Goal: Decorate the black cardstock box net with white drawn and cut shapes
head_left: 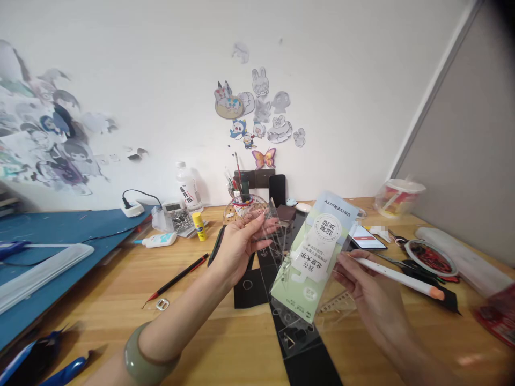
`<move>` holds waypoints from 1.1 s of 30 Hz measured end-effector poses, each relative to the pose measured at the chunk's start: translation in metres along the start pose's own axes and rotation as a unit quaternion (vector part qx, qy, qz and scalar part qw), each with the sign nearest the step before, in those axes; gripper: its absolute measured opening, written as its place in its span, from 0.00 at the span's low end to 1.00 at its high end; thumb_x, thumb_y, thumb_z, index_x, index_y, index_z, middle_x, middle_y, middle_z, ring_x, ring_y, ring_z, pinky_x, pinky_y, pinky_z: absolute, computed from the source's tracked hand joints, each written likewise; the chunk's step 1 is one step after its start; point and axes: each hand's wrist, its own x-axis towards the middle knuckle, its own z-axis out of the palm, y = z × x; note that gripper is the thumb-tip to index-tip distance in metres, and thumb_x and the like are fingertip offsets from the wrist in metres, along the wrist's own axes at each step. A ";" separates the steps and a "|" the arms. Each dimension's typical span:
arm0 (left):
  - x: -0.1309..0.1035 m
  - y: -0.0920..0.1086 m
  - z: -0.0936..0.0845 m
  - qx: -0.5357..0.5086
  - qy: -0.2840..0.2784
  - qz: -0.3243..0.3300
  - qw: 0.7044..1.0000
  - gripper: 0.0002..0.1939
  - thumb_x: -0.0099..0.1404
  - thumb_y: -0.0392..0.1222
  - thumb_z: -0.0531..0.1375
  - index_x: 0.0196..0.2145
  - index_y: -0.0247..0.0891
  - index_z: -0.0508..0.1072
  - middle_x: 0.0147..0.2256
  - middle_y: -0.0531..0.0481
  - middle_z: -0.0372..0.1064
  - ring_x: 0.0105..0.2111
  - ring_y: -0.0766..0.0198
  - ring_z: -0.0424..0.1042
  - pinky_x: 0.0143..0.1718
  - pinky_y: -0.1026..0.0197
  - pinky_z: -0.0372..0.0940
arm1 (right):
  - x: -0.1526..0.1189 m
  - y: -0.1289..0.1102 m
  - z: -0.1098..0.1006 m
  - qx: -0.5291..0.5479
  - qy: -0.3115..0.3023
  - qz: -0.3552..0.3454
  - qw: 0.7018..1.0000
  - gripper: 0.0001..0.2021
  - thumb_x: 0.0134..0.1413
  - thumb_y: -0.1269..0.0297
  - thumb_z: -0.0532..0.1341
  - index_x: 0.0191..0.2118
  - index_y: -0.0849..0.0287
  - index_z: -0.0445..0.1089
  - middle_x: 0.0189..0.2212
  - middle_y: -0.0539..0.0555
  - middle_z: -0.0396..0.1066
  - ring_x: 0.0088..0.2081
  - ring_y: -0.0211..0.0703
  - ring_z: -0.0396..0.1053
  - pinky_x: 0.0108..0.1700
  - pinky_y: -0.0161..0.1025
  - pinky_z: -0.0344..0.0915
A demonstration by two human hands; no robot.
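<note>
My left hand, with a green bangle at its wrist, pinches a clear plastic sheet near the middle of the view. My right hand grips a clear sleeve with a blue and green printed card, its lettering upside down. A white pen with an orange end also lies in my right hand, pointing right. Below the hands are black strips and a clear ruler on the wooden table.
A yellow glue stick, a white glue bottle and a black pencil lie left. A phone, scissors and a tape-like roll are right. A water bottle stands by the wall.
</note>
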 end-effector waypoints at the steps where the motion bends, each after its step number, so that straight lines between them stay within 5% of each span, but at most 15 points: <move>1: 0.000 0.000 0.000 -0.004 -0.004 0.002 1.000 0.11 0.58 0.36 0.61 0.39 0.33 0.69 0.38 0.42 0.73 0.39 0.60 0.73 0.27 0.69 0.70 | 0.000 0.000 0.000 0.000 0.001 0.001 1.000 0.13 0.33 0.65 0.71 0.27 0.56 0.67 0.24 0.44 0.72 0.26 0.33 0.70 0.27 0.26 0.71; 13: 0.001 -0.002 0.004 -0.033 -0.053 0.026 0.998 0.15 0.61 0.32 0.57 0.47 0.31 0.65 0.44 0.39 0.70 0.41 0.60 0.72 0.35 0.65 0.70 | -0.002 0.001 0.000 -0.003 -0.010 0.005 1.000 0.14 0.34 0.65 0.71 0.27 0.56 0.66 0.25 0.46 0.73 0.28 0.34 0.70 0.28 0.26 0.71; 20: 0.000 -0.001 0.007 -0.027 -0.035 0.023 0.999 0.16 0.61 0.32 0.57 0.48 0.31 0.66 0.43 0.41 0.70 0.38 0.63 0.72 0.34 0.67 0.70 | -0.003 -0.001 0.001 -0.006 -0.010 0.004 1.000 0.14 0.34 0.65 0.71 0.26 0.57 0.66 0.24 0.45 0.72 0.25 0.33 0.69 0.26 0.26 0.70; 33: -0.009 -0.019 0.021 -0.002 -0.026 0.016 1.000 0.18 0.61 0.37 0.58 0.48 0.32 0.66 0.45 0.39 0.69 0.48 0.57 0.66 0.36 0.64 0.68 | -0.007 0.001 0.002 -0.037 -0.022 -0.018 0.999 0.15 0.35 0.62 0.71 0.28 0.56 0.65 0.26 0.45 0.73 0.28 0.33 0.70 0.28 0.27 0.71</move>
